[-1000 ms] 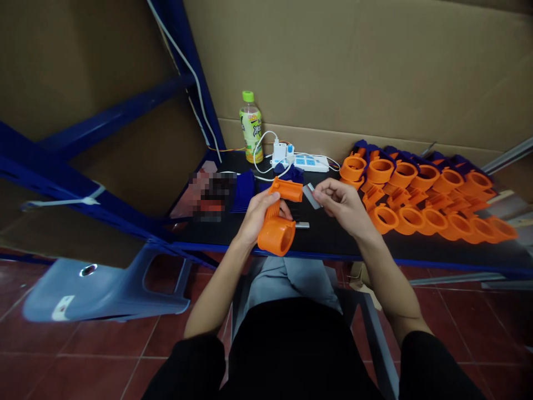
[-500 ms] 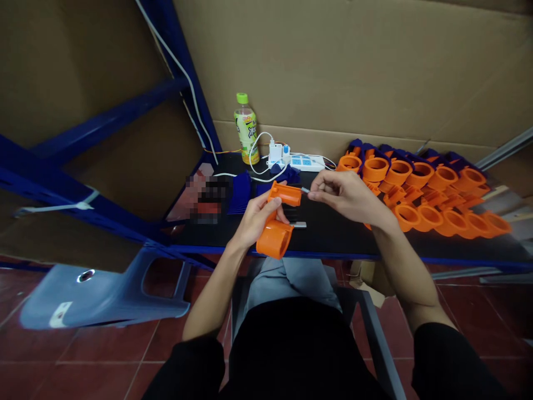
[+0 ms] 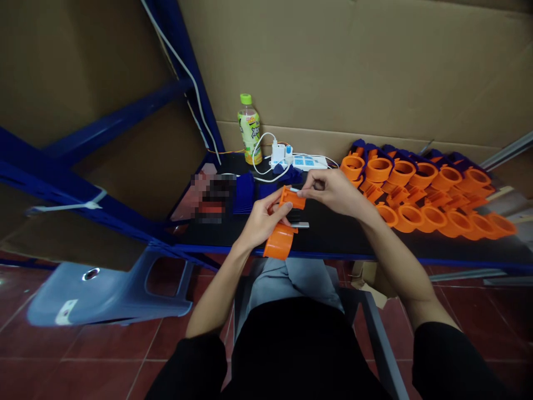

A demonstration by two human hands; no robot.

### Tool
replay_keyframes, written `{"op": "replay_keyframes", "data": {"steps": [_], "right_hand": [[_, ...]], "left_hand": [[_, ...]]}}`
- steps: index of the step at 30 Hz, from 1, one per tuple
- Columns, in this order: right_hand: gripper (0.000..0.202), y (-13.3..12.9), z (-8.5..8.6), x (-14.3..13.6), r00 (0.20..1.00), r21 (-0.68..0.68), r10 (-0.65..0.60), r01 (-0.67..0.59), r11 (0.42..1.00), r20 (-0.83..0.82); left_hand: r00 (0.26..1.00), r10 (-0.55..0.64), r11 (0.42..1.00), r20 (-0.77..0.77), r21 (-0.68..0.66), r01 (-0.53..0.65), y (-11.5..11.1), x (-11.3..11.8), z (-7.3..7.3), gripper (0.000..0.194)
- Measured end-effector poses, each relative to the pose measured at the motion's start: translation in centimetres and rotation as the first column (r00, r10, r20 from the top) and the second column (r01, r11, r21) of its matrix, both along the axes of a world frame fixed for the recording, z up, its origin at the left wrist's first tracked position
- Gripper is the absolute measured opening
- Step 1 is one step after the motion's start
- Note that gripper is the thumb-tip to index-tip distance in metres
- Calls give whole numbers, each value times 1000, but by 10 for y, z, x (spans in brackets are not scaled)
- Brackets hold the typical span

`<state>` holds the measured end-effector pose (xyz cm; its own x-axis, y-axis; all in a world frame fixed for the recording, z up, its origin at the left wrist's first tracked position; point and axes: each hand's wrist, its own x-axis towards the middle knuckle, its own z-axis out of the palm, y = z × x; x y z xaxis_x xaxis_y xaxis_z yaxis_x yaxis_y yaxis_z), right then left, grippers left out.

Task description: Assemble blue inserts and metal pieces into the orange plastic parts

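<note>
My left hand [image 3: 263, 219] is closed on an orange plastic part [image 3: 280, 241], which has a wide ring at its lower end and a smaller open trough at its upper end. My right hand [image 3: 327, 190] pinches a small silvery spring-like piece [image 3: 293, 190] at the upper edge of that trough. Just right of the part, a flat metal piece [image 3: 300, 225] shows over the black tabletop. To the right lie several orange ring-shaped parts [image 3: 410, 216] in rows, the back ones with dark blue pieces attached.
A bottle [image 3: 250, 130] with a green cap and a white power strip [image 3: 308, 161] with cables stand at the back. Dark blue pieces [image 3: 244, 193] lie left of my hands. A blue metal frame [image 3: 112, 119] rises at the left, above a blue stool [image 3: 112, 294].
My right hand has moved left, bringing the small piece from beside the orange part onto its upper trough. The orange part has turned in my left hand, so its ring opening no longer shows.
</note>
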<state>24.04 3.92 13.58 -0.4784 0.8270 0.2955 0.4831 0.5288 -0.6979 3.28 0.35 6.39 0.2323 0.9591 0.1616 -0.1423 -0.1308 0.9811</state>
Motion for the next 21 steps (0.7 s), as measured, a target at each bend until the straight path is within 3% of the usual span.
{"op": "replay_keyframes", "data": {"steps": [3,7,9,12,15,18,21], "right_hand": [[40,16,0,-7,995,-76,94,-96,993,-25],[42,50,-12,-8,985,-14,144,-146,989,-98],[36,68,-29,0,995,45,74,-71,996,-74],[16,86,-62,15,968,114,-96,71,991,231],[31,93,-88,26,852,169,-191,122,978,487],[33,95,-98,29,805,193,-217,130,972,552],[26,100,-99,33,838,195,-232,153,969,494]], "left_hand": [[999,-28,1000,26,-12,28,0,3,1,55],[989,67,997,131,-37,-63,4,-5,4,44],[971,142,989,194,-78,-129,8,-13,5,41],[949,219,973,227,-126,-195,15,-22,5,42],[952,221,972,210,-129,-197,19,-24,3,42],[957,223,970,186,-134,-200,19,-20,1,42],[963,212,971,166,-151,-187,18,-15,0,40]]}}
